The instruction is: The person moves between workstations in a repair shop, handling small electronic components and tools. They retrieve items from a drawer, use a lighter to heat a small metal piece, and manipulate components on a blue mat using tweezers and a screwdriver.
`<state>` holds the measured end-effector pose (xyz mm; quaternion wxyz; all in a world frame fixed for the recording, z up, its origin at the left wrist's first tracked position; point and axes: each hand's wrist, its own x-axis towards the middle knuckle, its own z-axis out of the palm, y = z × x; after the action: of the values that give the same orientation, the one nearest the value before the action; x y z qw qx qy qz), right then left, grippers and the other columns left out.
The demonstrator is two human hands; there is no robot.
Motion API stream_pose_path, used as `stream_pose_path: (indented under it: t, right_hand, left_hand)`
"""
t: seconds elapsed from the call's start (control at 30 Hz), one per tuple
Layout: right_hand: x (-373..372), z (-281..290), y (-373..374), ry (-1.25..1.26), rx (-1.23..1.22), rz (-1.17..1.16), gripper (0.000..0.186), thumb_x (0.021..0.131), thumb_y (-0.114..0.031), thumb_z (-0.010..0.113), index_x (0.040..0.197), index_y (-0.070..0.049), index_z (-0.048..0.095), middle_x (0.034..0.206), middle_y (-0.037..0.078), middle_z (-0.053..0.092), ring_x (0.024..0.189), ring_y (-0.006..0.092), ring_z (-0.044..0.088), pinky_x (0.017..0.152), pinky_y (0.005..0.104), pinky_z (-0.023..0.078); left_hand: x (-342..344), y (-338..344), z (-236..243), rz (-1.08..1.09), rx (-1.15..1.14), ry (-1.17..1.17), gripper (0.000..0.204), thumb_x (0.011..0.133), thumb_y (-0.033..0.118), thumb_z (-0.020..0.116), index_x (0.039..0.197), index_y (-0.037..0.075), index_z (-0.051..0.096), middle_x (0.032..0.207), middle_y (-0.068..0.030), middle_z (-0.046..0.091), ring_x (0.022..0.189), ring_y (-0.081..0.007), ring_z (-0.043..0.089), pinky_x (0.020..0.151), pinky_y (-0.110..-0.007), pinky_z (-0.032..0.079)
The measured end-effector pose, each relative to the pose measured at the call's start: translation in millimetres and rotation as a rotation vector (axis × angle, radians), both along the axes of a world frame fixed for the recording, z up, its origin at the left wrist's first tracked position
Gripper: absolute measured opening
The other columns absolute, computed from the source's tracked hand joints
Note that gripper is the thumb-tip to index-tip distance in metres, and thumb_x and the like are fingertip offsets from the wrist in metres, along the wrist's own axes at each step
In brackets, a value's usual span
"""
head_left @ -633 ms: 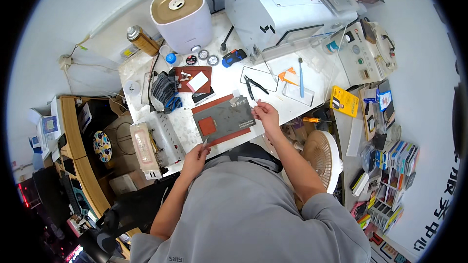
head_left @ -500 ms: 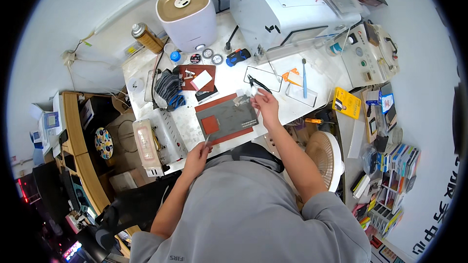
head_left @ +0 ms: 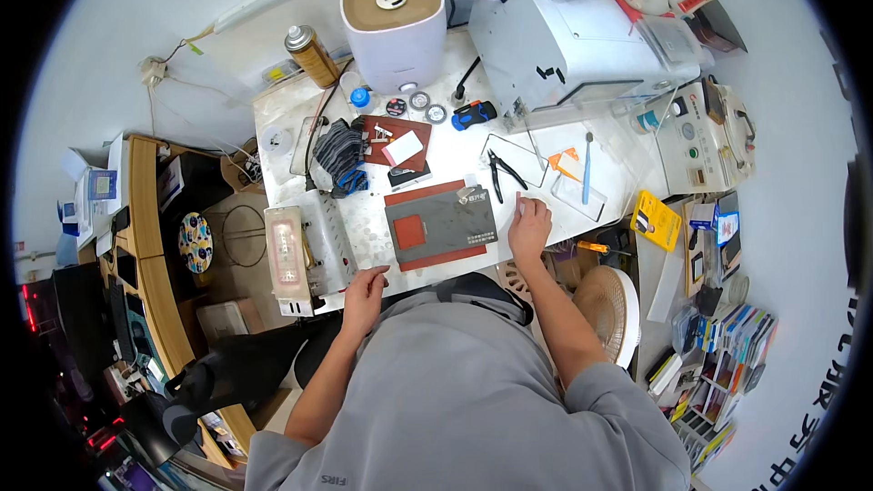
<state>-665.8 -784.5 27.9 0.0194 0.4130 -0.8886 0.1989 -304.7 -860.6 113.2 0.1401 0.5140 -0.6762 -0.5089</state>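
My right hand rests on the white table right of a dark grey mat, fingers stretched forward and apart, with nothing visible in them. Just beyond it lie black-handled cutting pliers, their handles spread. The grey mat has a square cutout and lies over a reddish-brown mat. My left hand is at the table's front edge, left of the mats. Its fingers are bent together around something too small to make out.
Behind the mats lie a brown pad with a white card, dark grey gloves and a blue-black tool. A blue-handled brush is at the right. A white machine and a humidifier-like container stand at the back.
My right hand has let go of the pliers, which now lie on the table, and has drawn back toward me. The thin shiny piece in my left hand no longer shows.
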Motion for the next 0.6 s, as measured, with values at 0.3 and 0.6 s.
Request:
stream_pose_path:
  t: [0.3, 0.6]
  right_hand:
    - [129.7, 93.3, -114.8, -0.636, -0.023, 0.740, 0.038, 0.088, -0.021, 0.073, 0.125, -0.011, 0.065, 0.127, 0.016, 0.060, 0.116, 0.0353, 0.060, 0.092, 0.0426, 0.053]
    - [188.8, 34.9, -261.5, 0.162, 0.204, 0.958, 0.053, 0.088, -0.017, 0.063, 0.141, -0.019, 0.055, 0.141, 0.018, 0.050, 0.111, 0.0324, 0.059, 0.086, 0.0441, 0.054]
  left_hand:
    - [-4.1, -6.1, 17.4, 0.368, 0.186, 0.299, 0.024, 0.102, 0.009, 0.059, 0.123, 0.002, 0.070, 0.109, -0.0057, 0.073, 0.093, -0.0124, 0.067, 0.077, -0.026, 0.052]
    - [48.6, 45.3, 41.6, 0.572, 0.225, 0.317, 0.026, 0.103, 0.006, 0.058, 0.127, -0.002, 0.066, 0.107, -0.0052, 0.071, 0.091, -0.0107, 0.065, 0.078, -0.024, 0.051]
